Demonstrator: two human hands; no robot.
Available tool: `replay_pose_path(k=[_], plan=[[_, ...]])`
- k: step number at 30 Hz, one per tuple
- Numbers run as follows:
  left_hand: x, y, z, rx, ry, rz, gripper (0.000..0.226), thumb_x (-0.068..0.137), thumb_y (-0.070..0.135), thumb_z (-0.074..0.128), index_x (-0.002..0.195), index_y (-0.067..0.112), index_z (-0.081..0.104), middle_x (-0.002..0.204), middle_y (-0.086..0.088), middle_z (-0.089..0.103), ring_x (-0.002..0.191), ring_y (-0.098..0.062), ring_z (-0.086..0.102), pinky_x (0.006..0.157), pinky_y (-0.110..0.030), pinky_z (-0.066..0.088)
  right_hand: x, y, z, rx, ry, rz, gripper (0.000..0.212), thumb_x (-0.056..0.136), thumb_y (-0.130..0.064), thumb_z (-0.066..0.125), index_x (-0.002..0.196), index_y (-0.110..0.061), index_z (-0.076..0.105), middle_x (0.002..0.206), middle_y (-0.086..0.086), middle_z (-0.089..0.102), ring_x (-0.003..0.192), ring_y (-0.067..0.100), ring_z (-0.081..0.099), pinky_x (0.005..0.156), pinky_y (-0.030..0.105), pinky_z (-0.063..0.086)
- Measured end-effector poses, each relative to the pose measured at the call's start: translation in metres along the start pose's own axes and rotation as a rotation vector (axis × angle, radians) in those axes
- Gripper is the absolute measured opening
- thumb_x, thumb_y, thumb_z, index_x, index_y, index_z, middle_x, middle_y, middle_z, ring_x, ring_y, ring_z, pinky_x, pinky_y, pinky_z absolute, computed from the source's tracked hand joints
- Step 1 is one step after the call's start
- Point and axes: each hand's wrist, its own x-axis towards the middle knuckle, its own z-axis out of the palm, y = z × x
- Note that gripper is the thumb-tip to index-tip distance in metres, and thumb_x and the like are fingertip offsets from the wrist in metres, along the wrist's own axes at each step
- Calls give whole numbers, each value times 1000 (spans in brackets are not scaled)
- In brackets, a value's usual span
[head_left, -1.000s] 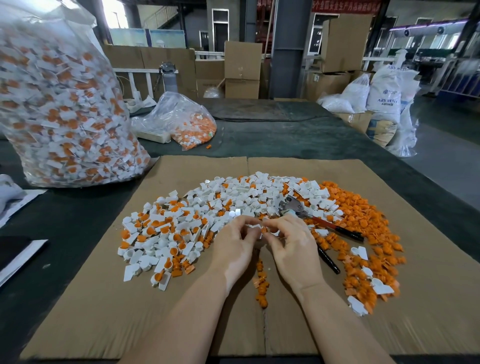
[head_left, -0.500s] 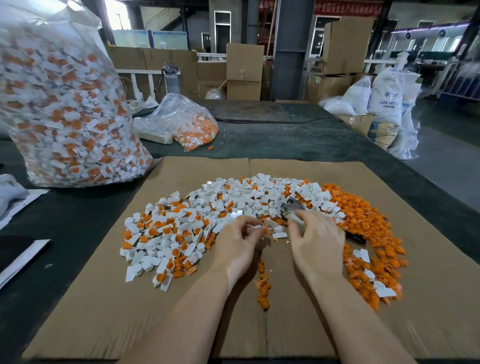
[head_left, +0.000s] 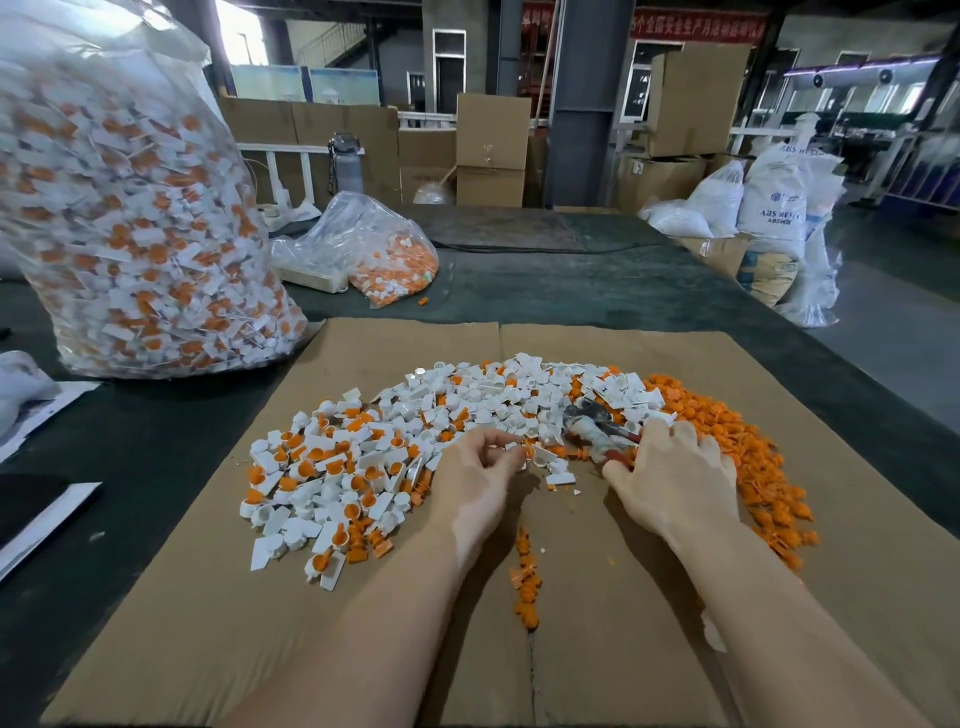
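Standing by the dark green desk (head_left: 571, 296), I see at the far left a big clear plastic bag (head_left: 135, 208) stuffed with white and orange plastic parts. It stands upright, its foot just beside the far corner of the flat brown cardboard sheet (head_left: 197, 623). Further back lies a smaller clear plastic bag (head_left: 358, 244), slumped, with orange bits in its lower end.

Across the cardboard sheet spreads a mixed heap of white plastic tags and orange caps (head_left: 332, 467). Just right of that heap is the left hand (head_left: 478, 483), its grip clenched. Thumb and fingertips pinch a small white plastic piece (head_left: 513, 446), which is mostly hidden. Between the two forearms runs a short line of loose orange plastic caps (head_left: 524, 577).

Next come the metal pliers with red handles (head_left: 592, 428), blurred, at the heap's near edge, with the head pointing away. The right hand (head_left: 675, 478) has its grip around them, fingers curled over the handles and thumb beneath. Beyond that hand, a pile of plain orange caps (head_left: 727, 431) curves down the right side of the sheet.

High on the back wall a red banner (head_left: 696, 23) carries white characters too small for me to read. On the floor at the far right stand white woven sacks (head_left: 774, 208) printed "ABS RESIN".
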Motion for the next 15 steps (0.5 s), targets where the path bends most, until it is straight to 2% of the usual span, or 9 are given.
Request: replay_pose_path(k=[3, 5, 6, 9, 12, 15], plan=[[4, 6, -1, -142, 52, -87, 10, 89, 21, 64, 98, 17, 63, 82, -9, 68, 72, -18, 62, 65, -28, 49, -2, -7, -13, 222, -70, -91, 35, 92, -46, 42, 102, -12, 48, 100, 8, 58, 90, 23, 55, 72, 34, 42], [7, 11, -2, -218, 94, -122, 11, 89, 19, 64, 98, 14, 63, 76, -5, 64, 63, -12, 57, 59, -23, 45, -6, -11, -21, 451, -227, -146, 33, 94, -39, 41, 89, -8, 52, 77, 7, 59, 67, 20, 52, 61, 32, 39], [8, 13, -3, -249, 105, -133, 9, 89, 17, 63, 97, 13, 63, 73, -4, 62, 59, -10, 55, 55, -22, 43, -8, -13, -24, 527, -300, -166, 34, 94, -38, 41, 84, -8, 54, 72, 8, 56, 62, 19, 48, 58, 31, 36], [10, 19, -7, -311, 99, -160, 3, 91, 12, 60, 94, 12, 60, 75, -6, 61, 55, -11, 53, 50, -22, 46, -15, -15, -29, 651, -480, -187, 34, 95, -36, 38, 79, -10, 53, 72, 8, 54, 60, 19, 46, 58, 30, 35], [10, 22, -10, -369, 104, -187, 2, 92, 8, 58, 93, 8, 59, 76, -9, 60, 60, -16, 55, 57, -26, 51, -20, -16, -31, 802, -613, -174, 32, 96, -29, 37, 72, -11, 51, 69, 11, 56, 64, 24, 52, 60, 33, 41], [12, 23, -10, -382, 118, -213, 4, 92, 5, 57, 89, 7, 58, 74, -10, 59, 61, -17, 55, 63, -28, 53, -22, -16, -31, 821, -665, -165, 30, 95, -28, 37, 76, -11, 52, 72, 12, 57, 66, 24, 54, 59, 32, 45]])
